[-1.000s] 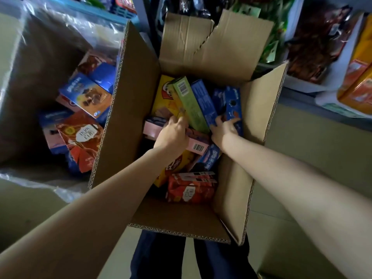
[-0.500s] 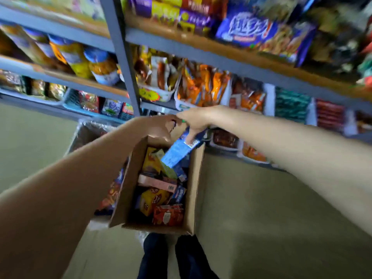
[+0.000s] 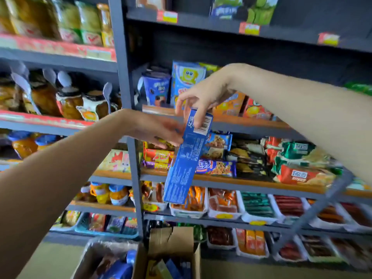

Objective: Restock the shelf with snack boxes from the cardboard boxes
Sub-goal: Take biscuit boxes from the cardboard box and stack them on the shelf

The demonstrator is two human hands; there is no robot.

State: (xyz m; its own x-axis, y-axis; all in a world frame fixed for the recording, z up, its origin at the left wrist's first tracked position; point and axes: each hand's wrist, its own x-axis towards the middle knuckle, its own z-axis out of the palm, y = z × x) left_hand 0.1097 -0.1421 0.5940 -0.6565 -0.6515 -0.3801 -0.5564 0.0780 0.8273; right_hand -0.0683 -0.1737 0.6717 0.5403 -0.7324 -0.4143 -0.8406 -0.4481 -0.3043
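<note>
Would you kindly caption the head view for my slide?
Right hand pinches a blue snack box before stocked shelves; left hand touches it.

- The grey metal shelf (image 3: pixel 128 121) is carrying upright snack boxes (image 3: pixel 188 81) at twelve o'clock, jars (image 3: pixel 68 101) at nine.
- The floor (image 3: pixel 261 270) is bearing an open cardboard box (image 3: pixel 173 256) at six.

Blue snack box (image 3: pixel 186 158): long, narrow, closed; white barcode patch near top end; hanging almost upright, lower end tilted left, in front of shelf front edge.
Shelf (image 3: pixel 249 125): grey metal frame, orange-edged boards, several tiers packed with snacks.
Cardboard boxes (image 3: pixel 175 244): on floor below shelf, flaps open, colourful snack boxes inside.
</note>
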